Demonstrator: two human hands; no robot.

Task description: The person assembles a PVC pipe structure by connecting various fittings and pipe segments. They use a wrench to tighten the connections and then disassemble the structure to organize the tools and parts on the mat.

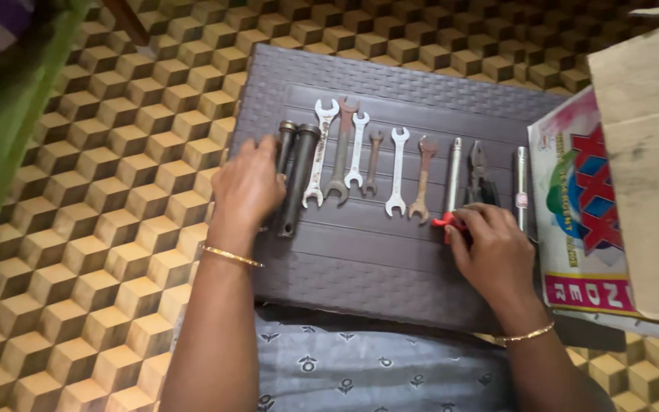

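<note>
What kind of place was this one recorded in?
Probably a home floor, not a workshop: a patterned cube-print floor, a low brown plastic stool top with spanners laid in a row, and a worn cardboard box beside it.

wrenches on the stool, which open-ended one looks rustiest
The brown, rust-coloured wrench, second wrench from the right hand side; the others are mostly shiny silver or dull grey.

Board under my hands: dark brown plastic stool top (360, 267), matt, with woven-pattern edges and smooth grooved middle.
By my left hand (247, 187): two dark steel sockets (296, 172), dull and oily-looking.
Spanners: bright metal spanners (356, 149) with a soft shine; rusty spanners (423, 179), rough and brownish.
Under my right hand (497, 252): red plastic grip (447, 222), glossy.
Box: worn cardboard box (642, 152), matt, with a printed paper face.
Floor: glossy tiled floor (101, 191).
</note>
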